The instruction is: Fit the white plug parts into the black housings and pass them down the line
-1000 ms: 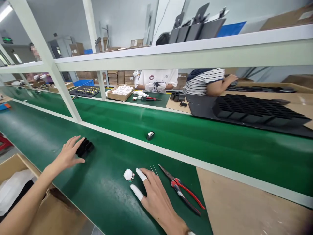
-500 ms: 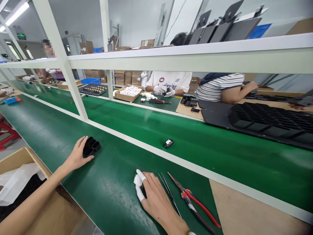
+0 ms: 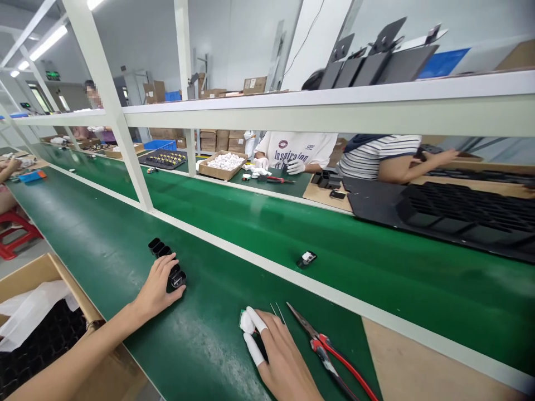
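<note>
My left hand (image 3: pixel 161 287) is closed round the near end of a row of black hollow housings (image 3: pixel 159 247) lying on the green bench. White finger covers are on two fingers of my right hand (image 3: pixel 278 348), which pinches a small white part with a green edge (image 3: pixel 247 322) just above the bench. Beside that hand lie metal tweezers (image 3: pixel 279 313), partly hidden by it, and long-nose pliers (image 3: pixel 321 341) with red and black handles. A small black and white unit (image 3: pixel 307 258) rests on the green belt beyond the divider strip.
A cardboard box (image 3: pixel 54 273) of black housings stands at the lower left. White frame posts (image 3: pixel 129 150) rise from the divider strip. Across the belt, people sit near a box of white parts (image 3: pixel 223 164) and a black tray (image 3: pixel 376 200). Brown board (image 3: pixel 418 356) lies at right.
My left hand has moved right and nearer with black housings, which now show as a longer row. My right hand has shifted slightly right, covering more of the tweezers. The belt unit sits further right.
</note>
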`<move>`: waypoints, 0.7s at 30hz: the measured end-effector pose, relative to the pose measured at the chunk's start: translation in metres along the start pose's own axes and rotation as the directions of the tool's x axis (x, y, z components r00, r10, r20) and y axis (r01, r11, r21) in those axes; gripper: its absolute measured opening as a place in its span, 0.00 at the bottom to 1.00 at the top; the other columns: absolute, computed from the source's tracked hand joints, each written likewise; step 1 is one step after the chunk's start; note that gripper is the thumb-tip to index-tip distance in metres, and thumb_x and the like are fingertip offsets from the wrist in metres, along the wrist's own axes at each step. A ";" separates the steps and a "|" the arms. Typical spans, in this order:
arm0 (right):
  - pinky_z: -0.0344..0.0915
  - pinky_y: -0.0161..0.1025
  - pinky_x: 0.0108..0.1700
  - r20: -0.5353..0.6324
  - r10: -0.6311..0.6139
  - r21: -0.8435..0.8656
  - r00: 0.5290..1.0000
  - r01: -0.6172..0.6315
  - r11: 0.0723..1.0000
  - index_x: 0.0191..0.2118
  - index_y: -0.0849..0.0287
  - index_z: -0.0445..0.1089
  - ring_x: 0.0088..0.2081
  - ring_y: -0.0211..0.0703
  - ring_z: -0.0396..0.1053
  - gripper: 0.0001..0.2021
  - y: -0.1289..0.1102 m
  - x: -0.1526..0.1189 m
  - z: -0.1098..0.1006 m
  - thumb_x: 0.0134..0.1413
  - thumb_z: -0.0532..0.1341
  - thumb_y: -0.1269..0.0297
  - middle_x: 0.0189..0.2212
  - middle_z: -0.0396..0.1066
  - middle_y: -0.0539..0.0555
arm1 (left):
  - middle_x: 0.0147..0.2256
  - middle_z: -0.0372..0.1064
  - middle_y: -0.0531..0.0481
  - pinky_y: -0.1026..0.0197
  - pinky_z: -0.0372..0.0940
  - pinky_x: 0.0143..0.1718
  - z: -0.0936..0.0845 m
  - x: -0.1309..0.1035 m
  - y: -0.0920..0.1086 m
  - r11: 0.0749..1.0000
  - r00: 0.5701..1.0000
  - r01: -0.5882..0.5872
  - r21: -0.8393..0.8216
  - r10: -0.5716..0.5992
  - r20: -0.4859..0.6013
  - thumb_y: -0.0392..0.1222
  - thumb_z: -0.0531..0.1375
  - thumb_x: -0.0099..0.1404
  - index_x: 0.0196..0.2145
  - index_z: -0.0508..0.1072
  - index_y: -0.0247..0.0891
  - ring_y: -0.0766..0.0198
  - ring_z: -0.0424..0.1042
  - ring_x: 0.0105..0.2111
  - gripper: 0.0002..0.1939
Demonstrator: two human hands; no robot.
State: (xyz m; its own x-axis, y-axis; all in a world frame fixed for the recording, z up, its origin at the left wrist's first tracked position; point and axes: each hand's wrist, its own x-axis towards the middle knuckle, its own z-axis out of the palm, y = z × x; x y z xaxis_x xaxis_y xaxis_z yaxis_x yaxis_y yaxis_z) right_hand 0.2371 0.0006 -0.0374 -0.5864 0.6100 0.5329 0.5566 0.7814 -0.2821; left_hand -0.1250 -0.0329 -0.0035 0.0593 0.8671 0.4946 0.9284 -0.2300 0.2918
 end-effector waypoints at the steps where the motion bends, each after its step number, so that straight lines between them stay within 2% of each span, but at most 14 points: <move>1: 0.75 0.50 0.51 -0.001 -0.005 0.001 1.000 0.005 1.000 0.71 0.53 0.56 0.53 0.54 0.74 0.25 0.000 -0.001 -0.001 0.72 0.54 0.67 0.55 0.73 0.61 | 0.66 0.62 0.35 0.33 0.62 0.65 0.004 0.003 -0.002 1.000 1.000 0.011 0.020 -0.010 -0.023 0.45 0.65 0.70 0.66 0.59 0.44 0.38 0.61 0.68 0.32; 7: 0.76 0.50 0.51 -0.005 -0.005 0.025 1.000 0.005 1.000 0.73 0.52 0.53 0.54 0.54 0.74 0.28 -0.002 0.000 -0.004 0.72 0.53 0.68 0.56 0.74 0.61 | 0.64 0.67 0.35 0.35 0.61 0.62 0.011 0.014 -0.011 0.989 0.995 0.062 0.131 -0.051 -0.092 0.54 0.69 0.67 0.66 0.63 0.44 0.35 0.63 0.65 0.35; 12: 0.76 0.51 0.55 0.021 0.002 0.024 1.000 -0.003 1.000 0.74 0.56 0.51 0.59 0.54 0.72 0.29 0.000 -0.004 -0.003 0.70 0.52 0.71 0.60 0.72 0.63 | 0.62 0.69 0.34 0.35 0.61 0.60 0.013 0.025 -0.013 0.982 0.984 0.091 0.167 -0.063 -0.168 0.58 0.73 0.61 0.61 0.67 0.42 0.33 0.64 0.63 0.37; 17: 0.72 0.55 0.62 0.023 0.014 -0.030 1.000 -0.013 0.999 0.75 0.56 0.48 0.67 0.55 0.65 0.33 -0.006 -0.003 -0.013 0.68 0.49 0.75 0.68 0.64 0.62 | 0.61 0.69 0.35 0.32 0.59 0.62 0.006 0.025 -0.010 0.983 0.989 0.037 0.179 -0.011 -0.146 0.57 0.74 0.60 0.46 0.75 0.44 0.32 0.62 0.64 0.23; 19: 0.70 0.57 0.63 0.019 0.066 -0.033 0.998 -0.066 0.997 0.74 0.56 0.51 0.66 0.56 0.65 0.30 -0.011 0.001 -0.018 0.69 0.51 0.73 0.67 0.64 0.63 | 0.61 0.69 0.37 0.31 0.58 0.63 0.001 0.024 -0.009 0.984 0.992 -0.026 0.174 0.047 -0.121 0.54 0.72 0.63 0.41 0.76 0.44 0.32 0.61 0.66 0.16; 21: 0.73 0.57 0.58 0.007 0.132 -0.021 0.991 -0.132 0.991 0.72 0.57 0.55 0.60 0.57 0.69 0.27 -0.016 0.005 -0.020 0.72 0.56 0.65 0.62 0.69 0.65 | 0.60 0.71 0.38 0.31 0.59 0.62 -0.002 0.026 -0.007 0.984 0.988 -0.095 0.149 0.111 -0.105 0.49 0.69 0.68 0.37 0.77 0.44 0.32 0.62 0.66 0.09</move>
State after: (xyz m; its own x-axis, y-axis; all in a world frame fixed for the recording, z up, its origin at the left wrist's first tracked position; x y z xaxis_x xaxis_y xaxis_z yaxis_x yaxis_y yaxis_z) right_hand 0.2368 -0.0111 -0.0144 -0.5118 0.7089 0.4853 0.6416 0.6911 -0.3329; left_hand -0.1308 -0.0101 0.0088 0.1232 0.7852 0.6068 0.9629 -0.2424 0.1182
